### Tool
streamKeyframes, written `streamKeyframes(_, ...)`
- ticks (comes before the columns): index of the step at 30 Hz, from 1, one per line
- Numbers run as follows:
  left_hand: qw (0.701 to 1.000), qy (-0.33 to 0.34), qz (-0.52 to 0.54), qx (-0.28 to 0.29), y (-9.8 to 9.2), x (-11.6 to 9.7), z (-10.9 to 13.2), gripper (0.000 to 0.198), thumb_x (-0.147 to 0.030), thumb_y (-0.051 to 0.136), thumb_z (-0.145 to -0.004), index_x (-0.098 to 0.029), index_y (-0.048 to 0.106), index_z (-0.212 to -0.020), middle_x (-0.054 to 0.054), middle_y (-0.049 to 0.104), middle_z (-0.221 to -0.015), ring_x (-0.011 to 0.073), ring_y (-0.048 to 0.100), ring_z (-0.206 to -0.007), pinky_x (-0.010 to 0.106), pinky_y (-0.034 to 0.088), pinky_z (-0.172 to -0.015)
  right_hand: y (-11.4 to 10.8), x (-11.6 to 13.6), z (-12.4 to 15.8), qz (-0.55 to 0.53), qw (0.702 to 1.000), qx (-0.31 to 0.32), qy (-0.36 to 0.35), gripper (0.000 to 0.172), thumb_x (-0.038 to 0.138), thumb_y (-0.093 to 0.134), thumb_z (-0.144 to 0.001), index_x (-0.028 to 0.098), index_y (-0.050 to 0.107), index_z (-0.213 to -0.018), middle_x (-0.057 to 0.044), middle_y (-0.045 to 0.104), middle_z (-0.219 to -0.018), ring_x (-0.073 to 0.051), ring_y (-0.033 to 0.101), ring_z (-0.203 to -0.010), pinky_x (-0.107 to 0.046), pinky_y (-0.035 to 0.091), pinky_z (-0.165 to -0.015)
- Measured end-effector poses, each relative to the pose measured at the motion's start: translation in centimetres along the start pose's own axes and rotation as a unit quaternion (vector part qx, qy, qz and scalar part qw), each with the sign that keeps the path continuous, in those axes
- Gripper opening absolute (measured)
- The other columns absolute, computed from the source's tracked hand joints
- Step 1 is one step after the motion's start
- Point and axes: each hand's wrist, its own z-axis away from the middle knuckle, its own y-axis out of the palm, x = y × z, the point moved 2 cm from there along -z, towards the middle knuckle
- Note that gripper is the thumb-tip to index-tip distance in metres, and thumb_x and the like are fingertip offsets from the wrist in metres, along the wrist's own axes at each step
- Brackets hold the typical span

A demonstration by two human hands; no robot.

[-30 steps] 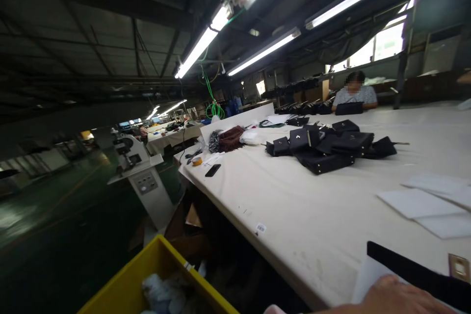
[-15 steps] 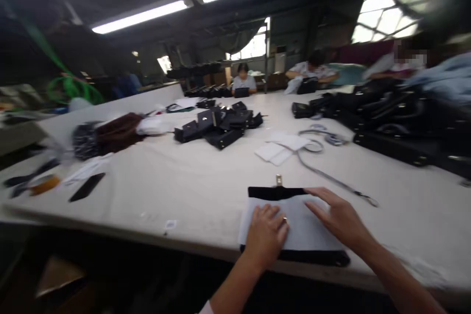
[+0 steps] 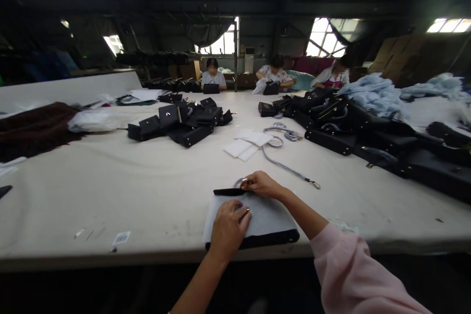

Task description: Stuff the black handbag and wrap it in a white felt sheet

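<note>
A black handbag (image 3: 270,239) lies on its side near the table's front edge, with a thin white sheet (image 3: 270,215) spread over it. On that sheet my left hand (image 3: 228,228) rests with its fingers laid out, pressing down and holding nothing. At the bag's far edge, my right hand (image 3: 263,185) pinches a small gold metal clasp (image 3: 244,183) on the black flap (image 3: 225,192). A bit of grey handle shows behind the clasp. My right fingertips partly cover the clasp.
White cards (image 3: 241,148) and grey straps (image 3: 283,169) with metal hooks lie beyond the bag. Black bags are heaped at centre left (image 3: 191,125) and along the right (image 3: 331,140). Pale blue cloth (image 3: 379,93) is piled behind. Several co-workers (image 3: 212,78) sit across the table (image 3: 110,186).
My right hand has moved from the sheet's upper right corner to the clasp and closed on it. My left hand stays on the sheet. The view has swung right and levelled.
</note>
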Motion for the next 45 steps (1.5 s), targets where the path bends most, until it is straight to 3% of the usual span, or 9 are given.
streamKeyframes(10, 1.0, 0.004, 0.006, 0.012, 0.2, 0.1, -0.2, 0.013, -0.023, 0.064, -0.091, -0.022, 0.076, -0.097, 0.007, 0.065, -0.11, 0.0245, 0.058, -0.108, 0.045, 0.05, -0.1, 2.9, 2.4, 6.2, 0.079, 0.994, -0.072, -0.002, 0.025, 0.012, 0.055, -0.087, 0.026, 0.074, -0.094, -0.001, 0.075, -0.095, -0.02, 0.067, -0.09, -0.026, 0.043, -0.077)
streamKeyframes(16, 1.0, 0.001, -0.009, 0.028, -0.1, 0.0, -0.6, 0.013, -0.024, 0.064, -0.091, -0.023, 0.075, -0.096, 0.005, 0.065, -0.11, 0.024, 0.059, -0.107, 0.044, 0.049, -0.101, 1.0, 2.0, 4.9, 0.099, 0.994, 0.034, -0.019, 0.021, 0.02, 0.061, -0.084, 0.026, 0.074, -0.099, -0.002, 0.074, -0.1, -0.024, 0.067, -0.095, -0.028, 0.046, -0.081)
streamKeyframes(21, 0.999, 0.002, -0.038, 0.003, 0.1, -0.8, -0.1, 0.013, -0.024, 0.063, -0.092, -0.025, 0.074, -0.098, 0.005, 0.065, -0.111, 0.0248, 0.059, -0.105, 0.047, 0.05, -0.1, -0.3, 2.1, 3.4, 0.116, 0.988, 0.098, -0.023, 0.04, 0.018, 0.072, -0.068, 0.027, 0.073, -0.106, -0.002, 0.073, -0.105, -0.028, 0.066, -0.098, -0.029, 0.048, -0.083)
streamKeyframes(26, 0.999, 0.006, -0.029, -0.031, 0.3, -1.2, 0.5, 0.017, -0.022, 0.058, -0.093, -0.019, 0.071, -0.104, 0.01, 0.063, -0.112, 0.027, 0.058, -0.107, 0.05, 0.049, -0.102, 0.8, 2.1, 3.9, 0.107, 0.989, 0.097, -0.018, 0.045, 0.021, 0.07, -0.072, 0.025, 0.07, -0.116, -0.005, 0.069, -0.12, -0.031, 0.064, -0.109, -0.035, 0.05, -0.093)
streamKeyframes(29, 0.997, -0.036, 0.023, -0.059, -1.0, 0.5, 0.6, 0.022, -0.023, 0.056, -0.093, -0.015, 0.069, -0.109, 0.012, 0.062, -0.115, 0.026, 0.059, -0.109, 0.045, 0.05, -0.101, 1.5, 1.7, 4.8, 0.096, 0.994, 0.05, -0.009, 0.052, 0.015, 0.065, -0.072, 0.022, 0.066, -0.124, -0.008, 0.065, -0.128, -0.033, 0.06, -0.118, -0.039, 0.048, -0.101)
streamKeyframes(32, 0.986, -0.126, 0.017, -0.111, -2.9, 3.5, 1.0, 0.032, -0.031, 0.054, -0.09, -0.013, 0.067, -0.114, 0.015, 0.06, -0.123, 0.0317, 0.055, -0.116, 0.052, 0.045, -0.105, 1.8, 1.1, 5.6, 0.052, 0.998, 0.023, -0.006, 0.061, 0.012, 0.06, -0.073, 0.019, 0.061, -0.133, -0.009, 0.059, -0.136, -0.031, 0.056, -0.124, -0.041, 0.044, -0.108)
streamKeyframes(36, 0.957, -0.258, 0.118, -0.067, -4.0, 6.9, 1.7, 0.047, -0.046, 0.057, -0.082, -0.012, 0.068, -0.112, 0.012, 0.069, -0.098, 0.0276, 0.065, -0.088, 0.045, 0.054, -0.085, 1.3, 0.3, 6.0, -0.022, 1.0, 0.014, 0.01, 0.068, 0.013, 0.06, -0.073, 0.018, 0.054, -0.141, -0.008, 0.054, -0.142, -0.027, 0.051, -0.131, -0.04, 0.037, -0.114)
streamKeyframes(39, 0.949, -0.266, 0.158, -0.065, -3.9, 6.9, 1.9, 0.051, -0.051, 0.059, -0.077, -0.013, 0.069, -0.109, 0.005, 0.067, -0.078, 0.0214, 0.063, -0.073, 0.035, 0.053, -0.073, 0.9, 0.2, 6.1, -0.052, 0.998, 0.027, 0.023, 0.071, 0.014, 0.06, -0.073, 0.02, 0.052, -0.143, -0.006, 0.052, -0.144, -0.026, 0.049, -0.132, -0.04, 0.035, -0.116)
streamKeyframes(45, 0.943, -0.275, 0.18, -0.059, -3.4, 4.9, 1.3, 0.05, -0.048, 0.06, -0.075, -0.015, 0.068, -0.112, 0.001, 0.064, -0.075, 0.0175, 0.061, -0.069, 0.03, 0.051, -0.069, 0.8, 0.3, 6.8, -0.052, 0.998, 0.017, 0.024, 0.07, 0.012, 0.058, -0.069, 0.02, 0.056, -0.139, -0.005, 0.058, -0.139, -0.026, 0.054, -0.127, -0.037, 0.039, -0.112)
